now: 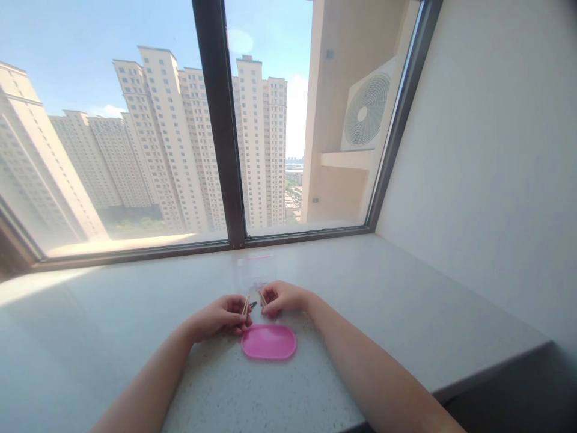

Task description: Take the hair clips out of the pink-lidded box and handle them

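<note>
Small dark piece [253, 304], indistinct

pink tray [269, 342] glossy smooth plastic, clear bag [256, 270] looks plastic, counter [252, 397] smooth speckled stone-look, wall [487, 150] smooth matt, window frame [214, 90] matt metal-look, slim tan tools [246, 305] material unclear

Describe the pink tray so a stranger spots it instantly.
Below the big window, find the pale counter. Just nearer the camera than the left hand and right hand lies the pink tray, a rounded oblong. Unlike the clear bag beyond, it's pink all over.
</note>
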Demonstrator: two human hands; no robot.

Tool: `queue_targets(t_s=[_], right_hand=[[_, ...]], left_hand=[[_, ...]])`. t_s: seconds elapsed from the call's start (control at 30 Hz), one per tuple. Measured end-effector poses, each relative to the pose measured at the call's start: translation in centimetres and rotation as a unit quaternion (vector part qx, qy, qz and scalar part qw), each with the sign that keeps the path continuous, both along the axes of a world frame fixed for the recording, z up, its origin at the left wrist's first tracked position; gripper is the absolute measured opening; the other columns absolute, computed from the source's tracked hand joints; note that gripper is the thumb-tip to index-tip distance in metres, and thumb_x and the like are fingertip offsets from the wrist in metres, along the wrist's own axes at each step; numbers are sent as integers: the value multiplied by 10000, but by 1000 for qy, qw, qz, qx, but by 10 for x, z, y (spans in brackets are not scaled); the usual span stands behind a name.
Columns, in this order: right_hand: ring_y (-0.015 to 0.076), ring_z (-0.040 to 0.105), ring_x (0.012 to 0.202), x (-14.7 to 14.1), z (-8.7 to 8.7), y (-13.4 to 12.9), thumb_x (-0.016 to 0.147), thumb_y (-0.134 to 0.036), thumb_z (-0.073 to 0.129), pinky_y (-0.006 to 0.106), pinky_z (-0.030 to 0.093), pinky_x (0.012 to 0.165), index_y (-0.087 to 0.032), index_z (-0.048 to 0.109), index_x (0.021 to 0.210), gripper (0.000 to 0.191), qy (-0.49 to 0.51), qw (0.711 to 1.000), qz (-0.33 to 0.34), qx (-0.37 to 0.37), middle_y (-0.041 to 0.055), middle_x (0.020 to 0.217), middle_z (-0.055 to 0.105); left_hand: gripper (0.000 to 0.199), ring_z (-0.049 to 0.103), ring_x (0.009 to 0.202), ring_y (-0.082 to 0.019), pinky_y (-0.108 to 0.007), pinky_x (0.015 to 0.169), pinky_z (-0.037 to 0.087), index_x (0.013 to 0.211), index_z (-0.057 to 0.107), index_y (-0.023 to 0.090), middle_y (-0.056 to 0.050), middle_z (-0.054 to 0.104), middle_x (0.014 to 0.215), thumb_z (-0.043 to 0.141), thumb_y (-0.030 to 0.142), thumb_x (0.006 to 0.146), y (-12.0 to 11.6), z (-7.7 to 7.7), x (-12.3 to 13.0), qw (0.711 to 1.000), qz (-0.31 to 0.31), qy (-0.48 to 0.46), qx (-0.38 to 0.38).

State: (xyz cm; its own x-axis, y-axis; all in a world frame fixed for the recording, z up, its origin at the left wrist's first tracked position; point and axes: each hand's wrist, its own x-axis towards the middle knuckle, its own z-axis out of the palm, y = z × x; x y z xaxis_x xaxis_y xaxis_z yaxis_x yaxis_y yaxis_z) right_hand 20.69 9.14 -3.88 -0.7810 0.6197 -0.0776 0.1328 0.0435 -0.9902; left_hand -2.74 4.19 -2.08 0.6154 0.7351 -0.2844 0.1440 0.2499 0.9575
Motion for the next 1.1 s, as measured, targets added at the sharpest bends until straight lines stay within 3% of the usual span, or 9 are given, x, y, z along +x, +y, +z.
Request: queue_targets(t_s=[0.23, 0.47, 1.1], right_hand=[[114, 592, 564, 0, -2, 1, 583, -280, 813, 215, 473, 536, -113, 591, 769, 334, 2, 1000, 2, -6, 20, 648, 629], [121, 589, 567, 0, -5, 1, 553, -328, 832, 225, 465, 535, -119, 571, 752, 389, 5, 1000, -3, -10, 20, 653, 619], [130, 606, 587, -5, -12, 7, 546, -307, 831, 237, 479, 556, -125, 584, 757, 372, 11, 1000, -16, -7, -6, 646, 598]], left_hand=[[328, 606, 722, -131, -246, 676, 462, 925, 604, 138, -53, 674, 845, 759, 226, 650, -3, 3, 3, 1000, -8, -4, 9], [319, 601, 715, -133, -247, 671, 453, 941, 598, 144, -54, 675, 836, 740, 230, 669, 0, -5, 1, 1000, -5, -14, 24], [443, 585, 683, -133, -257, 672, 449, 975, 593, 163, -34, 657, 802, 786, 345, 620, -3, 1, 3, 1000, 13, 9, 26]])
